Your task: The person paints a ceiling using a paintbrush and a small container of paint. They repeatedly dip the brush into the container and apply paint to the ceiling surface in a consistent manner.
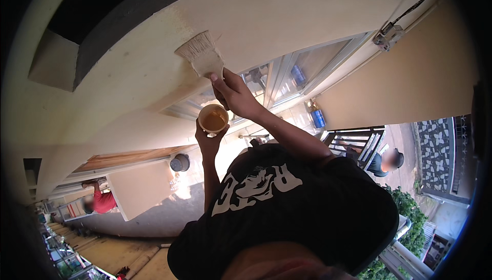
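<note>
My right hand (233,95) is closed round the handle of a wide paintbrush (203,54), whose pale, paint-coated bristles lie against or close to the cream wall (148,70). A wetter-looking yellowish patch shows on that wall just beyond the bristle tips. Lower down, the fingers of my left hand (209,139) wrap round a small round cup (213,132) with brownish-tan liquid inside. The cup's mouth faces up toward me, and it sits just below my right wrist. Most of the brush handle is hidden in my right fist.
Glass window panels (302,70) lie below the wall. A dark bucket (180,162) and a blue container (318,118) stand on the floor far below. A person in red (105,201) is at the left, another in a dark cap (392,159) at the right, by a black railing (359,144).
</note>
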`<state>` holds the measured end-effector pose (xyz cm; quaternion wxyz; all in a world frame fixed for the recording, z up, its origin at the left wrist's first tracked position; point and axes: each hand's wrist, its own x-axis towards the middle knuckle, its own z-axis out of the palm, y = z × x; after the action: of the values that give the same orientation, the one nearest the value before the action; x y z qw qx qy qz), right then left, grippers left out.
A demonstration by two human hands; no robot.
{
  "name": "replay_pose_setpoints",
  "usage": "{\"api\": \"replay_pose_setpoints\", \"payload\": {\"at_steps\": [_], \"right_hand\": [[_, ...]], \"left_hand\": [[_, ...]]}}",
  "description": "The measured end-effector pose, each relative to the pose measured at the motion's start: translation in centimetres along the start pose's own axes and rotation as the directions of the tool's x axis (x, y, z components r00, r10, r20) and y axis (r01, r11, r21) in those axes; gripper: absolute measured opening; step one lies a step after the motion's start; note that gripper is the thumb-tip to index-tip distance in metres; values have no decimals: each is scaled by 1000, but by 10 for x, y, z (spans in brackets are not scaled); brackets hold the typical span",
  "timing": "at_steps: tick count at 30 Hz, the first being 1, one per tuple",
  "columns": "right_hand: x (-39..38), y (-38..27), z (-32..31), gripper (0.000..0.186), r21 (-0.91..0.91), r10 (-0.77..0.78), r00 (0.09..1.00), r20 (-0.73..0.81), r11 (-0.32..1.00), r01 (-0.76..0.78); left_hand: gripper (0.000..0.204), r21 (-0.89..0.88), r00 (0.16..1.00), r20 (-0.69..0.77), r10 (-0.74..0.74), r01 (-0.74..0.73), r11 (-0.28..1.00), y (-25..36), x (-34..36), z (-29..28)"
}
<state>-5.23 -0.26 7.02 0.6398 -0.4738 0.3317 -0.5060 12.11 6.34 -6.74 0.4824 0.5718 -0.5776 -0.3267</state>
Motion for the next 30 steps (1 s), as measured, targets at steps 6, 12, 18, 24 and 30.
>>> {"api": "replay_pose_setpoints", "payload": {"at_steps": [6,12,18,24,30], "right_hand": [[-48,77,-43,45,-288,271,942,-196,903,-319],[-36,0,-74,39,-848,-223,971,-88,529,45],[-50,-53,-192,39,-927,-399,842,-363,243,-284],[-74,-87,-228,39,-608,-514,442,-735,213,-765],[-46,-28,-75,27,-874,-366,819,-441,383,-299]], "left_hand": [[78,-7,1000,24,13,-13,1000,1,-1,3],[80,7,999,45,-17,17,1000,-13,0,5],[82,6,996,82,29,-29,1000,-10,11,10],[77,-23,994,97,48,-46,999,-9,8,20],[76,-85,980,195,31,-15,996,-8,3,35]]}}
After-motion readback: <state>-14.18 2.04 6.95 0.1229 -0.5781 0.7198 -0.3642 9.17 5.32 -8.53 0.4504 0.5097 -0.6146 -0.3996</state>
